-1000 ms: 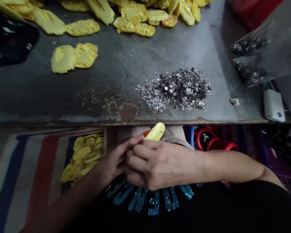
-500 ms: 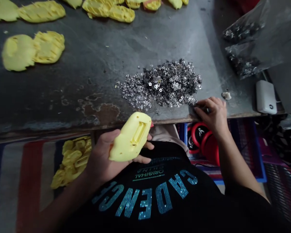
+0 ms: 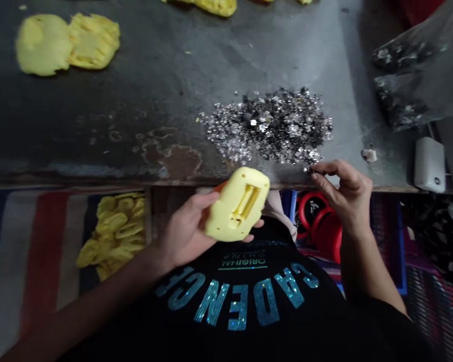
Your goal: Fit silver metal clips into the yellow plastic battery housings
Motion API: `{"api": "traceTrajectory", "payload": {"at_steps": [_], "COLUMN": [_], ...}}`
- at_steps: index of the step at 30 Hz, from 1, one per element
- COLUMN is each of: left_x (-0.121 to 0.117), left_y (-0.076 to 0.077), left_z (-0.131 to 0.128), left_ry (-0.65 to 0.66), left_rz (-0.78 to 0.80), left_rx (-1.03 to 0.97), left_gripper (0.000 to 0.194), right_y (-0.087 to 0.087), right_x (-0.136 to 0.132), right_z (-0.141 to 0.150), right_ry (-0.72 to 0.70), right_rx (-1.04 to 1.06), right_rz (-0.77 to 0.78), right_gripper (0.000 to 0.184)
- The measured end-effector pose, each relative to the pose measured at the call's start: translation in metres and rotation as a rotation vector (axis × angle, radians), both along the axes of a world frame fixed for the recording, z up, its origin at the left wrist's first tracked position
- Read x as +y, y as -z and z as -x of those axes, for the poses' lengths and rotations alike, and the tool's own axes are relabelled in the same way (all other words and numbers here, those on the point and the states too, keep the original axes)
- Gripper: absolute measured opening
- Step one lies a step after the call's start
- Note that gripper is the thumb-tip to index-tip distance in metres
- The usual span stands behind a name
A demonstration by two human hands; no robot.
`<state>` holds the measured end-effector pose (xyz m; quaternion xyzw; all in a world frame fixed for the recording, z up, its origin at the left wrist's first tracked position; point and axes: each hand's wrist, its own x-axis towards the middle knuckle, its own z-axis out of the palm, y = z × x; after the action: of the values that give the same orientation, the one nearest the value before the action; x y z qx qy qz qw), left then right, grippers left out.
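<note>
My left hand (image 3: 189, 229) is closed around a yellow plastic toy casing (image 3: 226, 206), held just in front of the table edge. The casing's battery compartment, a long slot, faces up, and a bit of orange-red shows behind its upper left side. At the front edge, my right hand (image 3: 347, 193) pinches a small metal piece (image 3: 306, 170) between thumb and forefinger. Just beyond those fingertips lies a heap of small shiny metal pieces (image 3: 279, 125) on the dark table.
Yellow shells (image 3: 43, 45) lie at the far left of the table (image 3: 143, 75). Clear bags of metal parts (image 3: 403, 95) and a white box-shaped device (image 3: 429, 163) are at right. Below the edge are a pile of yellow parts (image 3: 117, 231) and red round items (image 3: 326, 229) in a blue crate.
The view has shifted a little. My left hand has turned the casing more upright and brought it to the right. My right fingers have lifted slightly from the heap's edge with a metal piece.
</note>
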<state>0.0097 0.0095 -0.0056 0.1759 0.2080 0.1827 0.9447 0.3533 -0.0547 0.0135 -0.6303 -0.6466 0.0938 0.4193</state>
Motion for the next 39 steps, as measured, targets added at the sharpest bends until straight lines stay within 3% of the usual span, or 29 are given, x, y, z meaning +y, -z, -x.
{"api": "traceTrajectory", "payload": {"at_steps": [3,6,11,18,30,39], "left_x": [-0.005,-0.01,-0.013,-0.01,-0.014,-0.014], "left_y": [0.003,0.004,0.005,0.005,0.0,-0.001], "left_z": [-0.004,-0.007,-0.004,-0.003,-0.006,-0.011], "left_ry": [0.013,0.0,0.041,0.126,0.079,0.082], "left_rz": [0.042,0.076,0.062,0.011,0.011,0.01], "left_rx": [-0.114,-0.176,-0.23,-0.221,-0.237,-0.221], "left_gripper": [0.053,0.057,0.062,0.089,0.087,0.089], "right_y": [-0.012,-0.022,-0.032,-0.037,-0.041,-0.037], "right_x": [0.01,0.018,0.025,0.027,0.028,0.02], "right_z": [0.027,0.049,0.068,0.072,0.071,0.07], "right_ry": [-0.199,-0.365,-0.509,-0.538,-0.581,-0.538], "right_rx": [0.034,0.116,0.018,-0.175,-0.424,-0.49], "right_rz": [-0.056,-0.081,-0.139,-0.168,-0.276,-0.281], "right_gripper": [0.005,0.02,0.029,0.028,0.035,0.038]}}
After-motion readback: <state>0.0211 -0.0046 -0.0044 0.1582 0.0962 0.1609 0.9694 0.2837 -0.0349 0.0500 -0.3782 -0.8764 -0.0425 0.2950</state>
